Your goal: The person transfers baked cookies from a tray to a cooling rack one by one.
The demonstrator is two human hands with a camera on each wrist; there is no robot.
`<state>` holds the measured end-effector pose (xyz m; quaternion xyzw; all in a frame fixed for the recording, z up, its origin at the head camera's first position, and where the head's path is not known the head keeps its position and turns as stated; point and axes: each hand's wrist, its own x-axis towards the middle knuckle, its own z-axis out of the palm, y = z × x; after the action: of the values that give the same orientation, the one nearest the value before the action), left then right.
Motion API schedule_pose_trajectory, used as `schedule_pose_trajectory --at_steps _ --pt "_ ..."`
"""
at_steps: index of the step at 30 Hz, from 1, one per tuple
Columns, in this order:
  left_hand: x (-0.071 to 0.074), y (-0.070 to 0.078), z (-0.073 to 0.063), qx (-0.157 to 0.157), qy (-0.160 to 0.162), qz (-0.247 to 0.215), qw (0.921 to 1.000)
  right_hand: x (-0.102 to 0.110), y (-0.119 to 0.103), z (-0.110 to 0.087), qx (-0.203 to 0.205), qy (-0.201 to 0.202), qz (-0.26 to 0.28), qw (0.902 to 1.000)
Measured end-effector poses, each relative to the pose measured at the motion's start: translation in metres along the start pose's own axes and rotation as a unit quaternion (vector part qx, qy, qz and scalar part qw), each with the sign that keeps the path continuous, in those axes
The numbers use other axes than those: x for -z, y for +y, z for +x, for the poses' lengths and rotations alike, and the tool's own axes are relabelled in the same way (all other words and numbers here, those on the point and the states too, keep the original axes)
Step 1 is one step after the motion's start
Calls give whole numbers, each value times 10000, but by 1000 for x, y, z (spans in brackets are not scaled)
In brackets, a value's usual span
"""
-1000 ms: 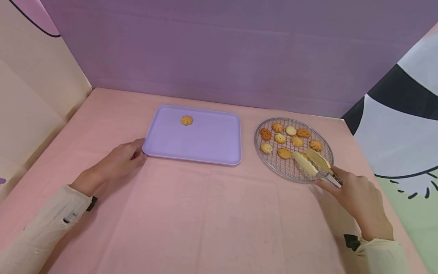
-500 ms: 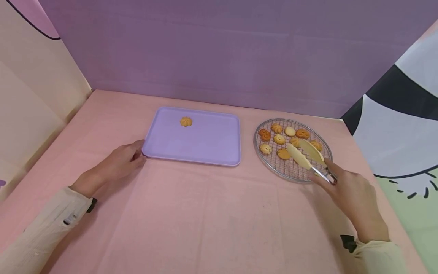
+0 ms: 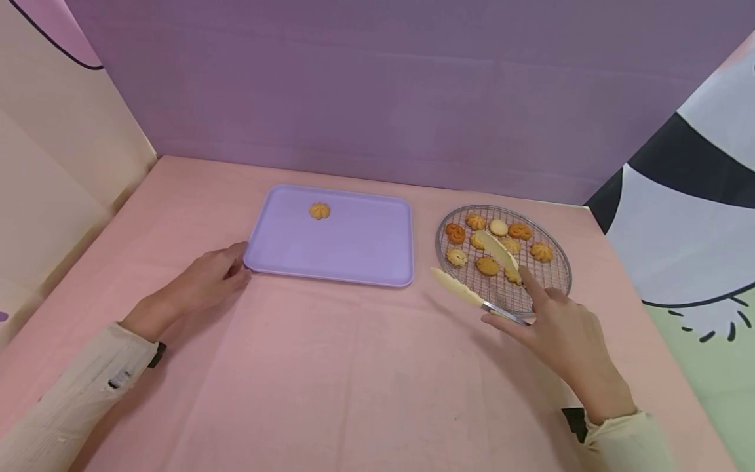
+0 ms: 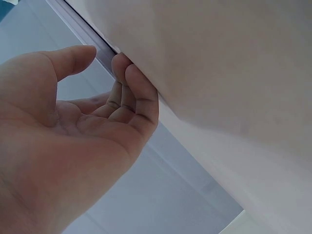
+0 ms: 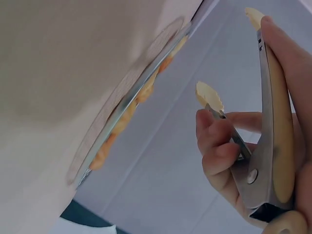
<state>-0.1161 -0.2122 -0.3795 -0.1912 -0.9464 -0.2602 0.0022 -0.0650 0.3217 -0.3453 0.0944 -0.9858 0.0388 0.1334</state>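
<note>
My left hand (image 3: 206, 278) is at the near left corner of a lilac tray (image 3: 354, 252), its fingers loosely bent and touching the edge. In the left wrist view the thumb (image 4: 73, 61) stands apart from the fingers. One fluted cookie (image 3: 320, 210) lies near the tray's back left. My right hand (image 3: 569, 334) grips metal tongs (image 3: 457, 286) with cream scalloped tips, spread wide. Nothing is between the tips. One arm of the tongs overlaps a round wire cooling rack (image 3: 557, 275); the other reaches left past its rim. Several assorted cookies (image 3: 487, 265) lie on the rack.
Pink cloth (image 3: 354, 380) covers the table. A purple wall (image 3: 377, 98) rises behind tray and rack, and a beige panel (image 3: 65, 144) stands at the left. On the right is a printed panel (image 3: 696, 229). A narrow strip of cloth separates tray from rack.
My right hand has moved left with the tongs, whose arms have spread much wider. The left hand, the tray and the cookie on it have stayed in place.
</note>
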Motion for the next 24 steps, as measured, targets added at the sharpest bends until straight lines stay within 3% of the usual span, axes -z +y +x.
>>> schedule_pose_trajectory --at_steps 9,16,24 --pt "0 -2 -1 6 0 21 10000 -8 -34 7 494 -456 127 9977" --pt "-1 0 -1 -20 6 -26 10000 -16 -53 19 1161 -140 82 9931" --pt "0 -1 1 -106 43 8 9999 -20 -70 36 1568 101 21 9876"
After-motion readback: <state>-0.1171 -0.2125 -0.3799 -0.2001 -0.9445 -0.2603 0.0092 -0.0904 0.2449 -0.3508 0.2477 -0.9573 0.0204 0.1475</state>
